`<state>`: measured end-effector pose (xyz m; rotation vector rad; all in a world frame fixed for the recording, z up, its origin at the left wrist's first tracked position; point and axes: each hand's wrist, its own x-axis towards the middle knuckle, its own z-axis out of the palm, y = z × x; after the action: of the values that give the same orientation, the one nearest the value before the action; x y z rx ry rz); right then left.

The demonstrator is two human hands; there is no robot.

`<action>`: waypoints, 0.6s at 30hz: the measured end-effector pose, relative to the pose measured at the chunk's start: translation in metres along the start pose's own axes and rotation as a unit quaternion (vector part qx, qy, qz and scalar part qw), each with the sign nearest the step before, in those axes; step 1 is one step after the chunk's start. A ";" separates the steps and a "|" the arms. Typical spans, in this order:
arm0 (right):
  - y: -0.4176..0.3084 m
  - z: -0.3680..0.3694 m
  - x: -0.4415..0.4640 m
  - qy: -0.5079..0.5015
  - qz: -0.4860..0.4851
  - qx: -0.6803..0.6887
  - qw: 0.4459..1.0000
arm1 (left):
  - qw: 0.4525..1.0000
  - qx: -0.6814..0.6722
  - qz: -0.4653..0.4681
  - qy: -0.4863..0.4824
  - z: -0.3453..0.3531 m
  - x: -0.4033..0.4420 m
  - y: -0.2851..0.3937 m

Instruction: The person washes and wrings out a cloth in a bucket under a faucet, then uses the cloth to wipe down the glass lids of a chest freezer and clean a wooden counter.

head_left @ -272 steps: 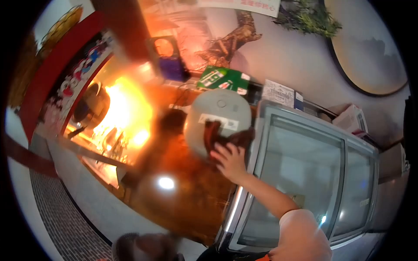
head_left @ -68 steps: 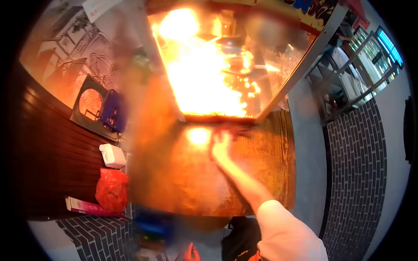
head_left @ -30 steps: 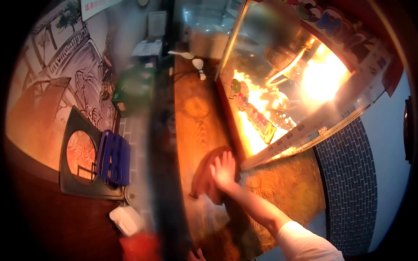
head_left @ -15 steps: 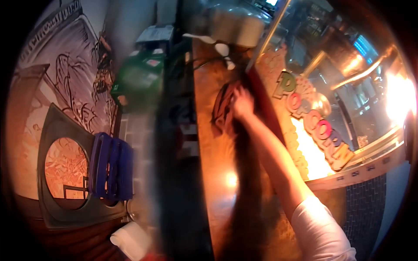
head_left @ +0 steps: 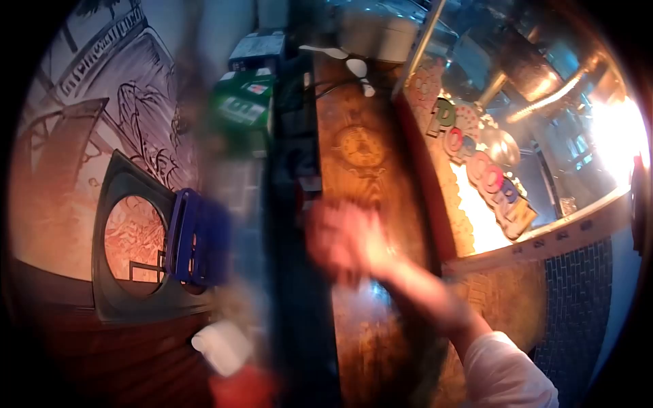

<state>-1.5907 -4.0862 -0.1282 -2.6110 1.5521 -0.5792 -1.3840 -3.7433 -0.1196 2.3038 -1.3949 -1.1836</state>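
My right hand (head_left: 350, 241), smeared by motion, is over the left edge of a wooden counter (head_left: 371, 183). It has a reddish-brown cloth (head_left: 320, 238) bunched under its fingers; the blur hides where the cloth ends. The bare forearm reaches in from the lower right, below a pale sleeve (head_left: 507, 374). A round, clock-like emblem (head_left: 362, 146) shows on the wood beyond the hand. My left hand is out of view.
A lit popcorn machine (head_left: 476, 156) with colourful lettering stands along the right. White scoop-like utensils (head_left: 357, 68) and a large pot (head_left: 374, 37) are at the far end. Left are a green box (head_left: 245, 102), a blue folded item (head_left: 194, 238) and a white roll-like object (head_left: 221, 348).
My right hand has swept the cloth toward me and left, uncovering the round emblem on the counter. The camera view has shifted slightly.
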 end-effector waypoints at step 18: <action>-0.064 -0.019 -0.104 0.003 0.070 0.156 0.985 | 0.933 -0.291 0.041 0.207 0.034 0.006 -0.032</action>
<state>-1.5882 -3.9626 -0.1261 -2.2549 1.4915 -0.7486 -1.3855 -3.7235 -0.1624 1.8975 -0.8340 -0.8602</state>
